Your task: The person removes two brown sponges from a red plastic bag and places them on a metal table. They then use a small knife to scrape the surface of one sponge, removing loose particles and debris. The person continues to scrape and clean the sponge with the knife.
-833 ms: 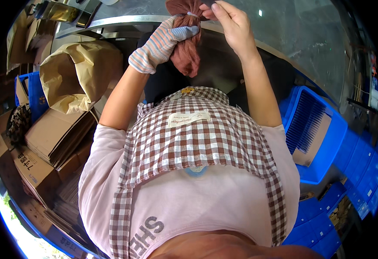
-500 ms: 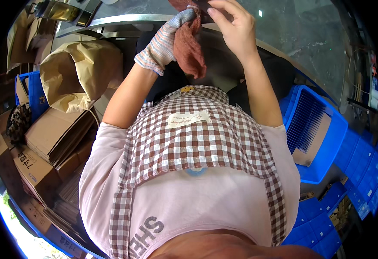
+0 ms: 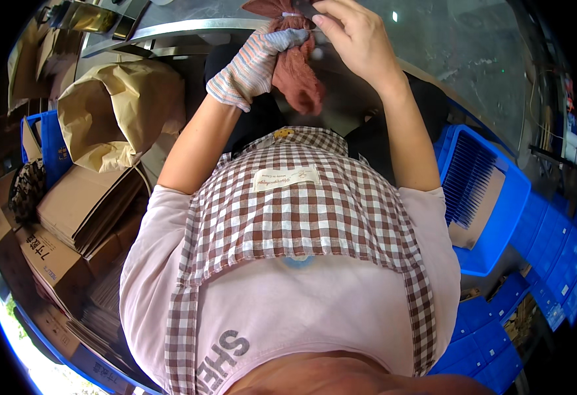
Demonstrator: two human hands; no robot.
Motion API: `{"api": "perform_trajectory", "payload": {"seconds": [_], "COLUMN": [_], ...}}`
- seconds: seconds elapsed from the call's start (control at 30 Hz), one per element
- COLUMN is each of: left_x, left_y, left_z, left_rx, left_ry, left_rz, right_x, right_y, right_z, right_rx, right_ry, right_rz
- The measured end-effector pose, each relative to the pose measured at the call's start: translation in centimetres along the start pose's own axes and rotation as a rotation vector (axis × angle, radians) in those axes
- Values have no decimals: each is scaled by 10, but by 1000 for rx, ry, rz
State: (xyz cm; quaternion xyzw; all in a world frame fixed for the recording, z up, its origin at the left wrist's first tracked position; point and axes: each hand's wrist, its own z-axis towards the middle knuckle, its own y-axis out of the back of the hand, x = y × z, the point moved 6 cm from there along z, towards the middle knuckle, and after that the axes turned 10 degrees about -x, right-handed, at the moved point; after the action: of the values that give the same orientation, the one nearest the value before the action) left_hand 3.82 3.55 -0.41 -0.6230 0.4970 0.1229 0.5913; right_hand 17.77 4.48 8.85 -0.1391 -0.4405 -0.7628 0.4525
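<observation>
My left hand (image 3: 255, 64), in a striped knit glove, is closed around a reddish-brown cloth (image 3: 299, 89). The cloth bunches above the thumb and its loose end hangs toward my apron. Close beside it, my bare right hand (image 3: 361, 41) pinches a thin dark piece (image 3: 307, 9) between thumb and fingertips. That piece touches or lies just against the upper part of the cloth. Its far end runs into the top edge of the picture, so its kind stays hidden. Both hands are held over the near edge of the grey worktable (image 3: 459, 52).
At right stands a blue bin (image 3: 509, 227) with a row of thin dark pieces (image 3: 469, 178) on cardboard. Blue boxes (image 3: 479, 342) lie beyond it. To my left are a crumpled brown paper bag (image 3: 120, 105) and stacked flat cardboard (image 3: 81, 201). A metal edge (image 3: 196, 25) borders the table.
Both hands have shifted slightly to the right and down. The left thumb now lies across the cloth, and the cloth's hanging end has swung right.
</observation>
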Motion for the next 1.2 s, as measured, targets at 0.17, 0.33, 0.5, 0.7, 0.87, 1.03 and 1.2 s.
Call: {"api": "perform_trajectory", "payload": {"seconds": [0.17, 0.33, 0.5, 0.7, 0.87, 1.03, 1.2], "left_x": [5, 23, 31, 37, 14, -5, -5], "left_y": [0, 29, 30, 8, -4, -20, -12], "left_z": [-2, 16, 20, 22, 3, -9, -5], "left_rx": [62, 58, -52, 27, -177, -93, -124], "left_ry": [47, 68, -23, 124, -292, -556, -561], "left_rz": [-245, -358, -495, -647, -52, 483, 473], "right_x": [-6, 3, 13, 19, 25, 29, 28], "right_y": [-2, 2, 10, 11, 9, 5, 7], "right_z": [3, -3, -15, -9, -4, -4, -5], "right_rx": [59, -5, -89, -105, -93, -107, -87], "right_ry": [11, -25, -89, -160, -42, 13, -6], "right_rz": [-2, 30, -20, -47, -111, -182, -126]}}
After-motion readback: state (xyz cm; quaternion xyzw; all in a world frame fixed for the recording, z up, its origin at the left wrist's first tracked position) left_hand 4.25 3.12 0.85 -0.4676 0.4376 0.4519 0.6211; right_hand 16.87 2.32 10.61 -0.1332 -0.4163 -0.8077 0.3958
